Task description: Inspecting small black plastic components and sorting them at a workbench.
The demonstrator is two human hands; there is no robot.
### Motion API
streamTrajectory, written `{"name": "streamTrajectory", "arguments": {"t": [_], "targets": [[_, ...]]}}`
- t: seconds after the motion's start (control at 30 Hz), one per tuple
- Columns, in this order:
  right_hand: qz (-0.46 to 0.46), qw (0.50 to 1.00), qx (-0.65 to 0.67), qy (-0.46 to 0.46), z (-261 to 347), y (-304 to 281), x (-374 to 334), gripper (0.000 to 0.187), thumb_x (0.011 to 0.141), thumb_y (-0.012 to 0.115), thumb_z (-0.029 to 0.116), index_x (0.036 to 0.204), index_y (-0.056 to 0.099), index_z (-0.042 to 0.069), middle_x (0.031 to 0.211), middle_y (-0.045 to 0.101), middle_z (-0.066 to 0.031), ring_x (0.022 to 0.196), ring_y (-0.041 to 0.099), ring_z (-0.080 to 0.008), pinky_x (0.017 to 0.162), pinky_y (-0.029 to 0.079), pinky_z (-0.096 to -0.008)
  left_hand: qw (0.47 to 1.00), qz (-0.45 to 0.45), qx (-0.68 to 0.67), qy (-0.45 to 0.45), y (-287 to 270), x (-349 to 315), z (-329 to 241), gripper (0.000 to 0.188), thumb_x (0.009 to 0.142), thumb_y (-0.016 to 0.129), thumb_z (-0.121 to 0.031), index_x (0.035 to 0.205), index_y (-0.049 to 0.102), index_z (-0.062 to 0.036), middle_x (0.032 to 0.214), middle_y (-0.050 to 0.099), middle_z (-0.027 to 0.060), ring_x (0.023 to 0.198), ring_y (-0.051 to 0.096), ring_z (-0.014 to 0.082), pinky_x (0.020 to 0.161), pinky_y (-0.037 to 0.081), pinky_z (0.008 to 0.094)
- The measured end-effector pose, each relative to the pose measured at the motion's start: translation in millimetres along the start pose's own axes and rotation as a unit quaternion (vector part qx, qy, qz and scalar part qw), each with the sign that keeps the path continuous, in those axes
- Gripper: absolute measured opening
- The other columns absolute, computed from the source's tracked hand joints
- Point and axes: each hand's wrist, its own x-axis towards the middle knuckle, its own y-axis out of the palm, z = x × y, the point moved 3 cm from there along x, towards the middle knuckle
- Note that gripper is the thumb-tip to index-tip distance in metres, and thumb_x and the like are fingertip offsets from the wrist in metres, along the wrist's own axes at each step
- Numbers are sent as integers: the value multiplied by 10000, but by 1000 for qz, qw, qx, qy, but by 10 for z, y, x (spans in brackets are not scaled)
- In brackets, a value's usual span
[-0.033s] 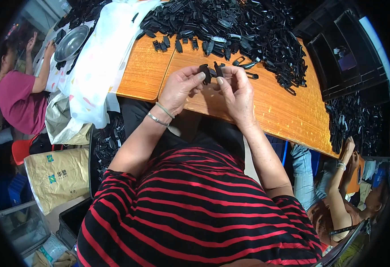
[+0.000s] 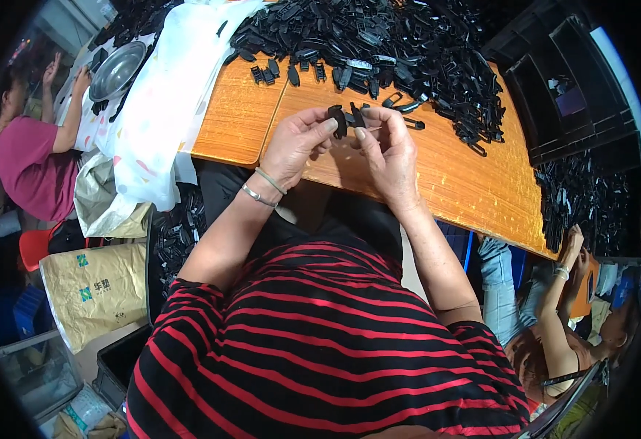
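Note:
My left hand pinches a small dark, flat plastic piece between thumb and fingers. Facing it, my right hand grips a narrow black plastic piece. The two pieces are held close together above the near part of the wooden table; whether they touch is too small to tell. Just past my right fingertips lie black loop-shaped plastic parts. A few small black parts lie apart from the pile, beyond my left hand.
A large heap of black plastic parts covers the far side of the wooden table. A black crate stands at the right. White plastic sheeting and a metal bowl are at the left. One person sits on each side.

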Motion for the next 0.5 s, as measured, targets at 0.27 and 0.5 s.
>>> {"name": "streamTrajectory", "arguments": {"t": [0.27,0.5], "targets": [[-21,992,-105,-72,80,33,-45,251,846,693,5,1088,629,-13,927,651,-54,735,628,-84,627,516,-219,1000,-3,2,25,88,-73,-84,278,893,668,-88,1152,616,-3,873,642,-1,677,572,48,612,467,176],[-24,986,-128,-100,90,50,-51,247,803,731,3,1035,646,-7,845,624,-37,691,611,-78,599,501,-212,996,-1,42,81,93,-97,-66,302,891,660,-52,1180,611,22,914,656,18,723,585,45,652,487,185]]}}
